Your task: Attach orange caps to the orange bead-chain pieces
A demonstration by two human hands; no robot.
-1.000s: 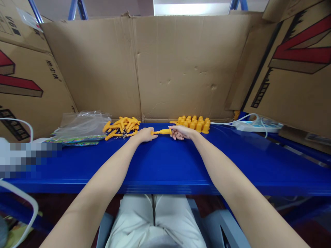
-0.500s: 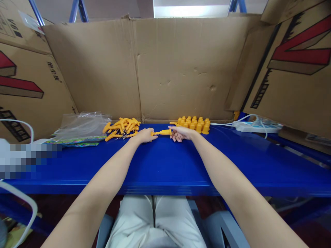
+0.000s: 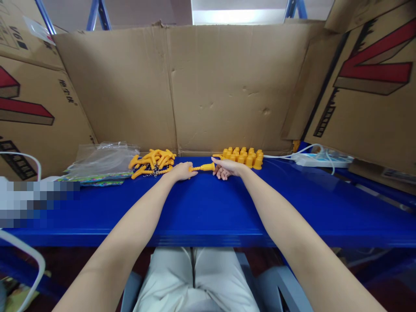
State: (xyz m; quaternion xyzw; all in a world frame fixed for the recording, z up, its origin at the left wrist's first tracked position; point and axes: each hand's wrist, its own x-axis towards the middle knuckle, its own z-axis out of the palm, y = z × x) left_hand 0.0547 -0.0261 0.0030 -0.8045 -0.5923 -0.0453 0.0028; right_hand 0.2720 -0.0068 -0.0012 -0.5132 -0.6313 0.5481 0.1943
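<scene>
A yellow threaded plastic part (image 3: pixel 203 167) lies sideways just above the blue table (image 3: pixel 208 208), held between both hands. My left hand (image 3: pixel 183 170) is closed on its thin left end. My right hand (image 3: pixel 226 167) grips its thicker right end with curled fingers. Left of my left hand lies a heap of yellow handle-shaped pieces (image 3: pixel 152 160) with a small metal chain. Behind my right hand stands a group of yellow caps (image 3: pixel 243 157) in rows.
Clear plastic bags (image 3: pixel 102 158) lie on colourful printed sheets at the left. A white power strip (image 3: pixel 320 159) with cables sits at the back right. Cardboard walls (image 3: pixel 227 86) enclose the table on three sides. My legs show below the front edge.
Almost nothing has changed; both hands stay on the yellow part, and the view has shifted very slightly.
</scene>
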